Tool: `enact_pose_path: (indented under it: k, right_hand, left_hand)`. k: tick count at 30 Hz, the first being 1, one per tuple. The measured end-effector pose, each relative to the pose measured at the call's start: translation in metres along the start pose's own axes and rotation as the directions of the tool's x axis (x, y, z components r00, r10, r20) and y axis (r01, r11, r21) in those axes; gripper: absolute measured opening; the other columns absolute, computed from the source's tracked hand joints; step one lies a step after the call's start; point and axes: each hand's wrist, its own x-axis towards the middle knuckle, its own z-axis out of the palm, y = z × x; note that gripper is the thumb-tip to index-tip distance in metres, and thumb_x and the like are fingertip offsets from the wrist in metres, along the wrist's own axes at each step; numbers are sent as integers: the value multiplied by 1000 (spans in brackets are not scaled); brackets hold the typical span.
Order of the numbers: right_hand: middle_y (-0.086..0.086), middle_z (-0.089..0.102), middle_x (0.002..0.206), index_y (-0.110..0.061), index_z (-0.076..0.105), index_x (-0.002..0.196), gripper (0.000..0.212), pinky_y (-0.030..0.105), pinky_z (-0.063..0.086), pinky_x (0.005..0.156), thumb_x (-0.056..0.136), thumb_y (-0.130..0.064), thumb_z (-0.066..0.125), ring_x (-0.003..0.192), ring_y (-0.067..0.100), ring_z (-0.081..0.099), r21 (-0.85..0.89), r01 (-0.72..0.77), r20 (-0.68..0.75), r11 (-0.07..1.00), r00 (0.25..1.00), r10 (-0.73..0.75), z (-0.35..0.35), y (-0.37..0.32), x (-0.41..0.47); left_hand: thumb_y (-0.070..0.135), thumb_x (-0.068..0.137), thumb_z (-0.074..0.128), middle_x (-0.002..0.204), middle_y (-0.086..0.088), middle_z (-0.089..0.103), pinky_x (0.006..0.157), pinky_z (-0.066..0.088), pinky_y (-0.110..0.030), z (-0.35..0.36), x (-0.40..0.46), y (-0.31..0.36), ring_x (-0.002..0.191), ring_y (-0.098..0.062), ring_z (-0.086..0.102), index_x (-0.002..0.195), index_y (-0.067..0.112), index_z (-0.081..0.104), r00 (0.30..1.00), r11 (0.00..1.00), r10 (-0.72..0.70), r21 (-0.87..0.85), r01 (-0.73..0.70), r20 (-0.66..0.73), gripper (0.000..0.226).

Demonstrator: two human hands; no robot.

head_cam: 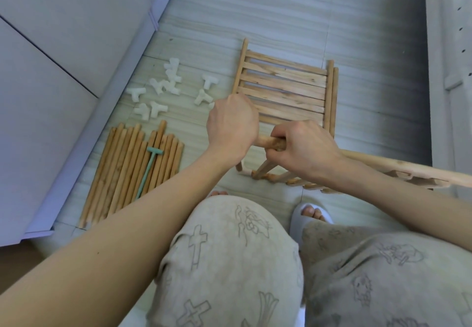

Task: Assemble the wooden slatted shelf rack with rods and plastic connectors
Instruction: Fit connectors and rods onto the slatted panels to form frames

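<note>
The person sits over the floor (370, 33), knees nearest, both hands raised just in front of them. The right hand (306, 145) is wrapped round the side rail (408, 171) of a slatted panel (293, 181) held on edge above the floor. The left hand (232, 122) is curled at the rail's free end (265, 141); whether a connector sits inside that fist I cannot tell. The rail's long axis runs nearly level, its end pointing left, the slats hanging from it toward the floor. To seat a fitting well, I'd keep the right hand firm near the end and push straight along the rail, twisting slightly.

Left on the floor lie the rods (132, 168), a green mallet (148, 171) across them; beyond, loose connectors (163, 89). Farthest, a second panel (283, 89) lies flat.
</note>
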Motion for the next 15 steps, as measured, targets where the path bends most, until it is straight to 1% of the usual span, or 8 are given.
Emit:
enact_pose_path:
  k: [2,5,7,11,12,15]
  right_hand:
    - [1,57,64,-21,54,66,11,29,35,54,75,-23,59,68,24,50,-6,9,13,1000,1000,-9,0,-1,0]
    - [2,60,69,-20,56,68,9,29,37,55,76,-23,59,69,24,51,-7,4,24,1000,1000,-3,0,-1,-1]
    - [2,61,70,-19,58,70,7,30,38,56,75,-23,59,70,24,52,-12,-4,23,1000,1000,4,0,0,-2]
    - [3,61,68,-16,63,73,8,32,43,57,76,-23,60,69,24,53,-2,-9,12,1000,1000,9,0,3,-3]
    - [2,60,67,-16,62,73,8,31,42,56,75,-23,60,69,24,53,-1,-9,8,1000,1000,9,0,5,-3]
    - [0,56,62,-20,56,66,10,28,35,51,75,-23,60,65,23,50,10,-13,4,1000,1000,13,1,8,-4]
  left_hand:
    - [17,98,27,72,-10,58,64,40,-34,0,-2,-2,76,-31,58,58,12,44,1000,1000,-2,-12,2,-1,44]
    - [19,99,25,79,-15,64,71,49,-39,-1,-4,-2,79,-33,61,68,9,52,1000,1000,7,-25,-7,-6,43]
    - [18,99,25,80,-16,64,73,51,-40,0,-4,-2,79,-34,61,69,10,51,1000,999,26,-28,-26,-11,40]
    - [17,97,28,75,-15,62,69,49,-38,3,-3,1,76,-34,60,61,13,43,999,999,31,-32,-32,-8,39]
    - [17,97,29,71,-13,59,67,47,-36,4,-3,1,74,-34,59,59,14,40,999,999,35,-30,-36,-17,40]
    - [17,96,30,57,-2,44,62,38,-31,6,-3,3,69,-30,54,54,17,35,998,998,56,-16,-56,-15,43]
